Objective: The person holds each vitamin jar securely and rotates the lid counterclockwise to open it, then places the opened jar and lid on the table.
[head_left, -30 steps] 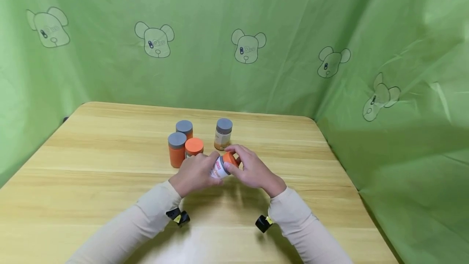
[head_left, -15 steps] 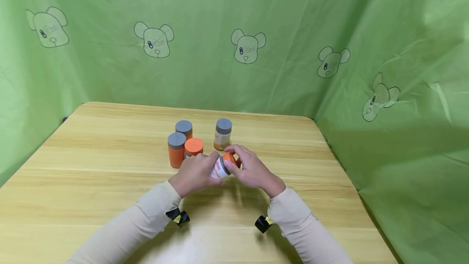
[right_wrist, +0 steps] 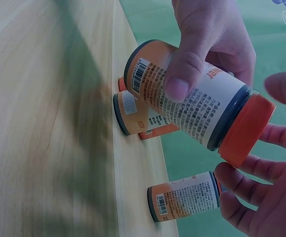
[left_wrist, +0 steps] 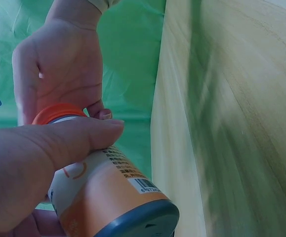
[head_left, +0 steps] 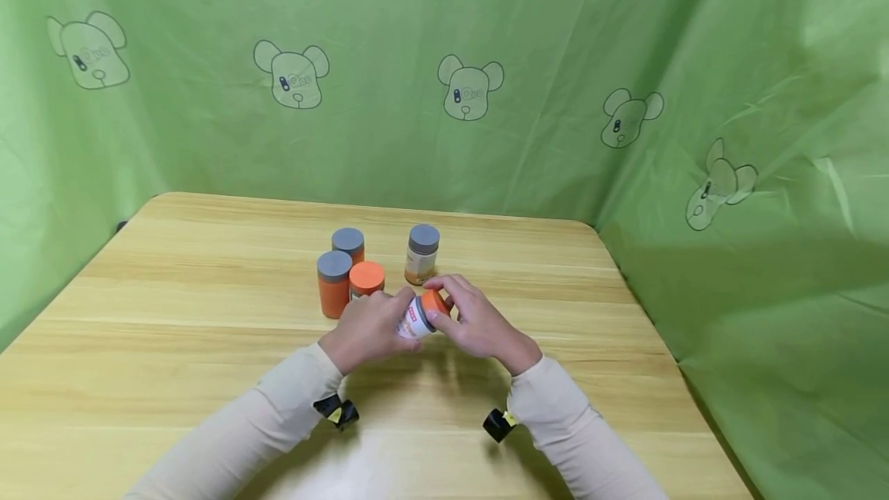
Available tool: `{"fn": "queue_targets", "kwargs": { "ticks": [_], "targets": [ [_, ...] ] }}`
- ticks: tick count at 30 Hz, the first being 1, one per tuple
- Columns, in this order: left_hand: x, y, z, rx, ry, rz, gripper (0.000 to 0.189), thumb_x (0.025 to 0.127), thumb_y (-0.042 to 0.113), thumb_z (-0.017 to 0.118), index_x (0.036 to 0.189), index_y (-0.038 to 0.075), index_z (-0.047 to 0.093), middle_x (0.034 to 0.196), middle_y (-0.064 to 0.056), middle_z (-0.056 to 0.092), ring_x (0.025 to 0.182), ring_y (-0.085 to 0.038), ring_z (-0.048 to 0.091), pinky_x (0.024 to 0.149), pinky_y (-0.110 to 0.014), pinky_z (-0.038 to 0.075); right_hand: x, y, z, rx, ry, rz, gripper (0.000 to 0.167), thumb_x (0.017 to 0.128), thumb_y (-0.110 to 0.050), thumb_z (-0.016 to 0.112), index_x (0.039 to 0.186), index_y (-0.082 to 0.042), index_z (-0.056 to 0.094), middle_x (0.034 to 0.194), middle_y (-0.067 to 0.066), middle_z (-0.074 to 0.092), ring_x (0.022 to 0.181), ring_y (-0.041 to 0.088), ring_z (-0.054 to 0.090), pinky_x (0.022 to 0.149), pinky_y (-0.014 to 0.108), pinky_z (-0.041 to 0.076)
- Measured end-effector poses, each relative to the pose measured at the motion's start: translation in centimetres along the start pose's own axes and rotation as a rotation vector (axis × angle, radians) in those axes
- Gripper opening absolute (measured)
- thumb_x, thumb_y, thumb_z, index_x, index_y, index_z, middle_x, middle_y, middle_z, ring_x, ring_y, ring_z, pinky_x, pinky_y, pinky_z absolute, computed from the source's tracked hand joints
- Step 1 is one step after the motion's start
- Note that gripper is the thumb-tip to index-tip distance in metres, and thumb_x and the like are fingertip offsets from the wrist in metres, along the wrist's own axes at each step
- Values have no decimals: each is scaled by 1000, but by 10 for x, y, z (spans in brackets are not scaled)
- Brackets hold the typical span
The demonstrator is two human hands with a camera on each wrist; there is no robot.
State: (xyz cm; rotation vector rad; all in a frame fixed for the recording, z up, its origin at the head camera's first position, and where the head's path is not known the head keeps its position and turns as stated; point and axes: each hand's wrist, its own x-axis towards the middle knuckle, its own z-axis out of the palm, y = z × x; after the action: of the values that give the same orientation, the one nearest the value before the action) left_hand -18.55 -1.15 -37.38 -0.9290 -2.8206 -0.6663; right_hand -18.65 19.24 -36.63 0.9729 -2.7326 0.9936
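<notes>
The right hand (head_left: 479,322) has its fingers curled around the smooth, round orange plastic cap (right_wrist: 246,131). The left hand (head_left: 368,329) clamps its fingers on the white-and-orange cylindrical bottle (right_wrist: 197,108), the thumb lying across its printed label. This bottle is held tilted above the worktop (head_left: 174,376), a little below the frame's centre, cap toward the right; I judge that one hand steadies the body so the other can control the cap.

Just beyond, at centre-left, stand two orange cylinders with matt grey tops (head_left: 334,295) and a container with a flat orange top (head_left: 367,276), grouped closely, perhaps to leave room for the hands. A white-and-orange jar with a grey top (head_left: 422,257) stands apart, above the right hand. The worktop shows pale wood grain; behind hangs a creased green curtain (head_left: 382,160).
</notes>
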Motion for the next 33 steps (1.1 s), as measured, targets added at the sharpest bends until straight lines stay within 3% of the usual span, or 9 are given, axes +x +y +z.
{"fn": "queue_targets", "kwargs": {
  "ticks": [11, 24, 33],
  "targets": [
    [0, 0, 0, -12, 2, 4, 54, 71, 39, 84, 108, 10, 57, 77, 0, 61, 61, -12, 55, 52, -28, 46, 0, -2, 2, -21, 20, 62, 39, 99, -30, 54, 129, -6, 51, 120, 9, 55, 80, 14, 54, 67, 31, 46],
    [1, -1, 1, 8, -4, -1, 56, 70, 39, 85, 109, 10, 57, 78, 0, 61, 61, -12, 55, 52, -29, 46, 0, 0, 1, -8, 7, 34, 39, 96, -23, 58, 129, -4, 51, 113, 6, 54, 83, 14, 52, 63, 31, 46],
    [0, -1, 2, -9, -3, 4, 54, 71, 40, 85, 107, 11, 57, 77, 1, 60, 61, -12, 55, 51, -29, 46, 0, -1, 2, -20, 22, 65, 40, 98, -29, 56, 129, -4, 51, 120, 9, 55, 81, 18, 54, 65, 31, 47]
  ]
}}
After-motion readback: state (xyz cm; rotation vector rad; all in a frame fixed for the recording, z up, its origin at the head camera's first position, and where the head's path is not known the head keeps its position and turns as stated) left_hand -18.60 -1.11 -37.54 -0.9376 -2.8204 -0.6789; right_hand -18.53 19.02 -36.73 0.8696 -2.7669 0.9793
